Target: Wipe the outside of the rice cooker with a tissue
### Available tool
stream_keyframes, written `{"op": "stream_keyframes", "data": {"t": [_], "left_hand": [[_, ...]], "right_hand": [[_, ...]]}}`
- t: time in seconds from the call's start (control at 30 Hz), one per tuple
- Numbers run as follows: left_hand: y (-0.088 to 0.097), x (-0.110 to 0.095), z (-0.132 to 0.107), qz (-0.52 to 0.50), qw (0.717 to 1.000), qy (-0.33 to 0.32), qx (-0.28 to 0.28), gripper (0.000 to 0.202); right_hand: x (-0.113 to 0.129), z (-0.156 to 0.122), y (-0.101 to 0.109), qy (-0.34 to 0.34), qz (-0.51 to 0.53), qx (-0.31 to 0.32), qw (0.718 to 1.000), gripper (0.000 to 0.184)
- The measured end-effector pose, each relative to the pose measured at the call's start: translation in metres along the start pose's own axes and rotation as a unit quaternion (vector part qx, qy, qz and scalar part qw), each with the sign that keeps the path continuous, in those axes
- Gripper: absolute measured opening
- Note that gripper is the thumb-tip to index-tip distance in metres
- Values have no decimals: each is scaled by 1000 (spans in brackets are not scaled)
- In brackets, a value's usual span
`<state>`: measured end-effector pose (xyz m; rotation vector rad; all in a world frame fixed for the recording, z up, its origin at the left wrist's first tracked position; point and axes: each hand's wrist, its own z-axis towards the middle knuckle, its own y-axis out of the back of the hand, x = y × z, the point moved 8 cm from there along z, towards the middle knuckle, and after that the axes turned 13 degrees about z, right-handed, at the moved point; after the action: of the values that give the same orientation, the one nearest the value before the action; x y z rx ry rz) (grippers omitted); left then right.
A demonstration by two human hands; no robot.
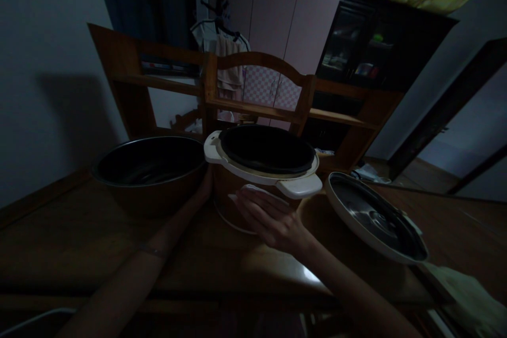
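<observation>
A rice cooker body [233, 206] with a white rim and white side handles stands on the wooden table, its dark interior showing at the top. My right hand [273, 222] presses a folded white cloth [253, 189] against the cooker's front wall, fingers together over it. My left hand [204, 190] is at the cooker's left side, between it and a dark inner pot [154, 190]; its fingers are hidden. The round lid [374, 219] lies on the right, inner side up and tilted, apart from both hands.
The wooden table [222, 274] has a raised shelf frame [257, 108] along its back. A pale cloth or bag [471, 296] lies at the lower right. Behind stand a pink wardrobe [273, 16] and a dark cabinet [356, 42]. The room is dim.
</observation>
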<state>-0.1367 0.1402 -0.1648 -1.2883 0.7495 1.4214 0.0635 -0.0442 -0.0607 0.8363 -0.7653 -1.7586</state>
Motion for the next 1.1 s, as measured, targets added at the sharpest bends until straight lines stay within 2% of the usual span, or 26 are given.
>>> {"op": "stream_keyframes", "data": {"t": [0.2,0.4,0.5,0.6,0.73,1.0,1.1], "left_hand": [[2,6,-2,-13,999,20,-24,57],[8,26,9,-14,996,58,-65,53],[12,37,13,-17,995,70,-72,52],[12,39,14,-19,997,54,-54,54],[6,31,13,-28,1000,-1,1,59],[8,26,16,-28,999,-38,-2,57],[9,32,16,-24,1000,-20,-3,57]], "right_hand": [[3,-1,-12,38,-41,4,998,45],[5,1,-21,46,-47,4,998,40],[6,1,-31,58,-32,24,997,41],[7,-1,-42,74,-32,52,995,43],[10,-5,-55,98,-56,75,991,40],[8,-16,-70,100,-57,71,991,38],[9,-22,-73,115,-48,71,990,36]]}}
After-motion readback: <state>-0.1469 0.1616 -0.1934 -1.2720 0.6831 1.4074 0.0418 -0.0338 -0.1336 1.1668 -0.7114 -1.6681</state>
